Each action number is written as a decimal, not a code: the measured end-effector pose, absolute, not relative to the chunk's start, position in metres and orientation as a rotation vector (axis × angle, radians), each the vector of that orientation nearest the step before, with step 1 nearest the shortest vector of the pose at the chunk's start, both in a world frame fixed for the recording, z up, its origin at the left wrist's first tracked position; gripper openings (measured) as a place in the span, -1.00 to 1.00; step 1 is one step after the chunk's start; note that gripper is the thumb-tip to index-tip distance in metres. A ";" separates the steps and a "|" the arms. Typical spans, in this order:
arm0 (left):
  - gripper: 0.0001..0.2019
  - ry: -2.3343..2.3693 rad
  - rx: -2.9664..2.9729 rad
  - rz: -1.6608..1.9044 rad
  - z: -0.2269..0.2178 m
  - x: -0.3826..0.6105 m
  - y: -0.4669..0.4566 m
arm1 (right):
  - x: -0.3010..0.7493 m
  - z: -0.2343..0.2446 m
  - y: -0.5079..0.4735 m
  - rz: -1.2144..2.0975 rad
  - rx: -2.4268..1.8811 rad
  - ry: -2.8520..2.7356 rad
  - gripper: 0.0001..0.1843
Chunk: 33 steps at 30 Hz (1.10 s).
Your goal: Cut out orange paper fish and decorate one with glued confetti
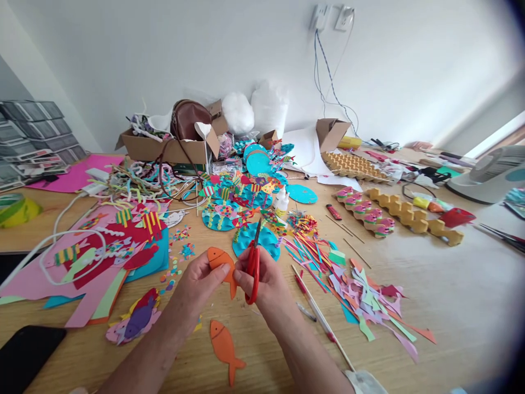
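Wooden table [262, 355]: orange fish [219, 257] between left fingers [200, 266], tail [233, 288] at right fingers [245, 281].

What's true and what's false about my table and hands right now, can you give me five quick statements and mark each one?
1. The right hand holds red-handled scissors. True.
2. The left hand holds a purple fish. False: it holds an orange fish.
3. A second orange fish lies on the table between the forearms. True.
4. The white bottle lies on its side. False: it stands upright.
5. A plain egg-carton strip lies beside a painted egg-carton strip. True.
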<state>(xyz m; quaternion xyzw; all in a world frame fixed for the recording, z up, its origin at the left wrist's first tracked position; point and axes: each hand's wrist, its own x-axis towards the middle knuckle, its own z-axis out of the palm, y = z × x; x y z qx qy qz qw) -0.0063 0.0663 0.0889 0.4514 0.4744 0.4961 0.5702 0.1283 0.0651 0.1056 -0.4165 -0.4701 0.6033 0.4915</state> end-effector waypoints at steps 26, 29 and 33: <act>-0.88 1.163 0.897 1.301 0.099 -0.003 0.065 | 0.138 0.097 0.060 1.456 -1.020 -1.058 -0.71; -0.87 1.161 0.955 1.271 0.099 -0.002 0.065 | 0.135 0.098 0.059 1.513 -0.990 -1.052 -0.68; -0.87 1.165 0.986 1.253 0.097 -0.001 0.064 | 0.131 0.091 0.060 1.497 -0.967 -1.051 -0.73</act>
